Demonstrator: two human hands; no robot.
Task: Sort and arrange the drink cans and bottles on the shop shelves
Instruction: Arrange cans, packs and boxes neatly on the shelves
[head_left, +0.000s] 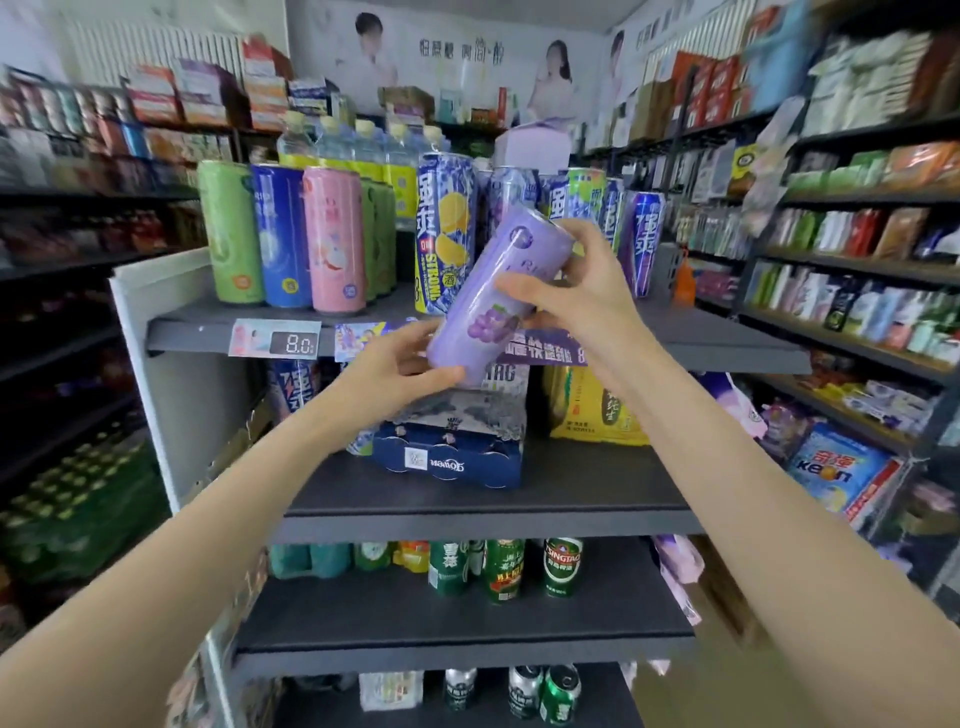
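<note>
A tall purple can (491, 306) with a grape picture hangs tilted in front of the top shelf (197, 327), its top leaning up and right. My left hand (405, 364) holds its lower end with thumb and fingers. My right hand (576, 291) grips its upper half from the right. On the top shelf behind it stand a green can (228, 234), a blue can (283, 236), a pink can (332, 241) and a blue-and-yellow lemon can (444, 239). Several more blue and purple cans (641, 239) stand at the right.
Water bottles (358, 143) stand behind the top-shelf cans. The second shelf (483, 509) carries a dark blue can multipack (447, 462) and a yellow pack (597, 410). Green beer cans (504, 569) stand lower down. Packed shelves line both sides of the aisle.
</note>
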